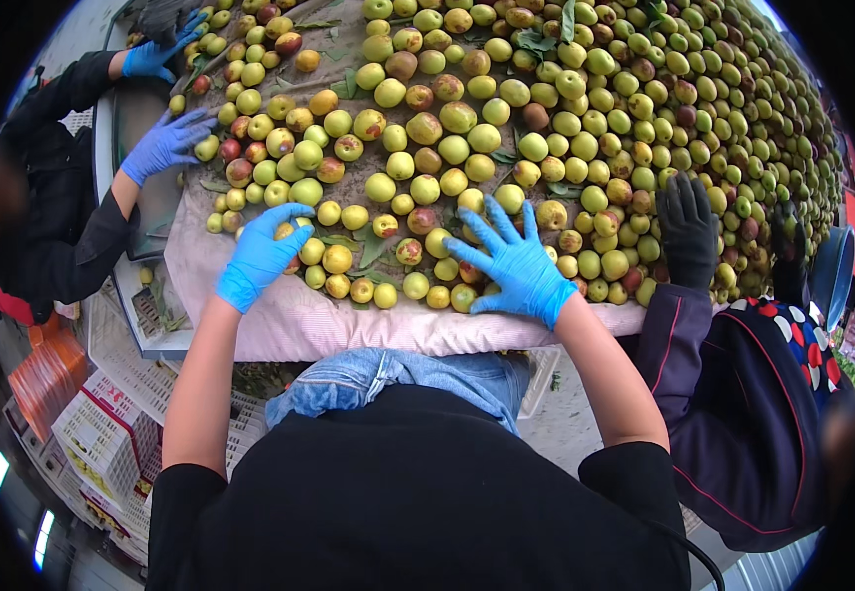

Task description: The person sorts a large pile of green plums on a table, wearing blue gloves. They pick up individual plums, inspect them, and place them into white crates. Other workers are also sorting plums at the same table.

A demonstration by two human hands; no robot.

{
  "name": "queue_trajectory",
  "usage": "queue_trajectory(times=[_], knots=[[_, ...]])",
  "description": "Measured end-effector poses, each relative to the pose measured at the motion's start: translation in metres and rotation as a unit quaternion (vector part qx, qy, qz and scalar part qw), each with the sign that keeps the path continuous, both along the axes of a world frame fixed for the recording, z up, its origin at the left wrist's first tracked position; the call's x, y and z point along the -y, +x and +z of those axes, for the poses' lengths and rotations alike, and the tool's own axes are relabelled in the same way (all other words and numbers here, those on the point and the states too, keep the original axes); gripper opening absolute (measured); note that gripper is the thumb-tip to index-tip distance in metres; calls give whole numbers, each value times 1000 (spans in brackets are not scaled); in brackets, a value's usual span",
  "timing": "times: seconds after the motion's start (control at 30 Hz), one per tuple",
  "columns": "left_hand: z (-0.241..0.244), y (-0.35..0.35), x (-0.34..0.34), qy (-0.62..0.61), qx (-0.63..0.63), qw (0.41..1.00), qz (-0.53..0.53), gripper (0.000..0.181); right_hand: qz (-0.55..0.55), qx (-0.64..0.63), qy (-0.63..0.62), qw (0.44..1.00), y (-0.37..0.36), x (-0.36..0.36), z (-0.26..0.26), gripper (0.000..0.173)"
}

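Green-yellow jujubes (454, 149), some blotched red-brown, lie spread before me on a pink cloth (398, 332) over the table edge. My left hand (269, 251), in a blue glove, curves around a yellow jujube (282, 232) near the cloth's left part. That fruit shows between thumb and fingers; whether it is gripped is unclear. To the right, my right hand (510, 262), also blue-gloved, lies palm down with fingers spread over the fruit near the front edge. Its fingertips reach among several jujubes, and the palm hides what is beneath. Green leaves (372, 247) are scattered between the hands.
At left, a co-worker's blue-gloved hand (165, 144) touches fruit beside a metal-edged trough (139, 177). A co-worker's dark-gloved hand (687, 229) rests on the heap close to my right. White plastic crates (99, 436) and an orange basket (51, 377) stand lower left; a blue tub (835, 273) is far right.
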State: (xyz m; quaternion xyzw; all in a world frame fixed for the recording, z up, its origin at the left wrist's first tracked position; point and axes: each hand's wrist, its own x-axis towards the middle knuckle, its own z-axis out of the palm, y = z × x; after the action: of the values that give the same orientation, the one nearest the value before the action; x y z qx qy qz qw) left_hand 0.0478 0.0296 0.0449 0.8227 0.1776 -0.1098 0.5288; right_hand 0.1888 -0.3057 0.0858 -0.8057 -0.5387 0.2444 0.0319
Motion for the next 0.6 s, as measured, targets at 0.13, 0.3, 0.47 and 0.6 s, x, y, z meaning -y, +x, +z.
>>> queue_trajectory(times=[0.13,0.3,0.47,0.6], knots=[[30,-24,25,-197,-191,961,45,25,72,-5,24,997,-9,-21,-19,98],[37,-65,25,-492,-162,820,244,29,74,79,136,985,6,-82,-55,76],[59,-128,23,-632,-78,655,407,33,-86,81,182,976,17,-86,-34,60],[44,-227,28,-649,-55,584,484,35,-159,43,214,963,10,-48,-21,53]])
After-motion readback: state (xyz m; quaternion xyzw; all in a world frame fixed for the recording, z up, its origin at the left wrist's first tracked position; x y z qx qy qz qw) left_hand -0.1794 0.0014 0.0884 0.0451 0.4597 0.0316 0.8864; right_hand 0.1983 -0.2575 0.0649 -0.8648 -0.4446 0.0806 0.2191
